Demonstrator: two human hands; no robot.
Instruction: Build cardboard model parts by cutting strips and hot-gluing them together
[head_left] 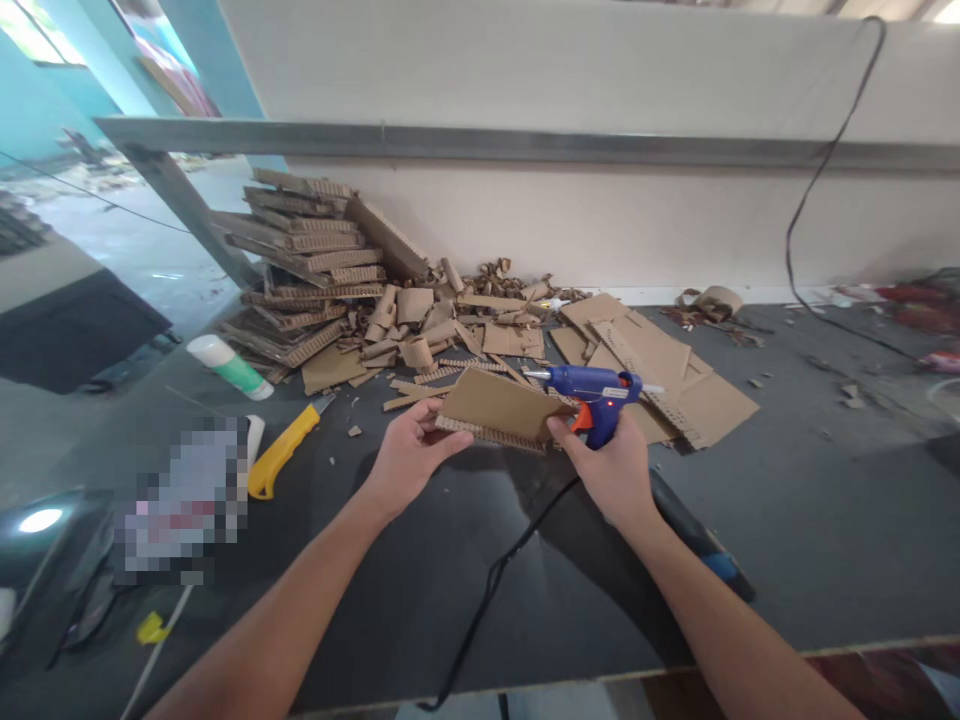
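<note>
A rectangular piece of cardboard (501,404) with a corrugated strip along its near edge is held up above the dark table. My left hand (411,452) pinches its left end between thumb and fingers. In my right hand (613,468) is a blue glue gun (592,385) with an orange trigger, its nozzle pointing left over the cardboard. The right thumb also presses the cardboard's right end. A white glue stick pokes out of the gun's back, and a small red light glows on its side. From the gun a black cord runs down toward the table's front edge.
Stacked corrugated pieces (315,245) stand at back left, with cardboard scraps (450,315) beside them. Flat cardboard sheets (660,360) lie behind the glue gun. A yellow cutter (285,452), a white-green tube (229,367) and a pixelated item (187,500) are at left. A dark tool (697,530) lies by my right forearm.
</note>
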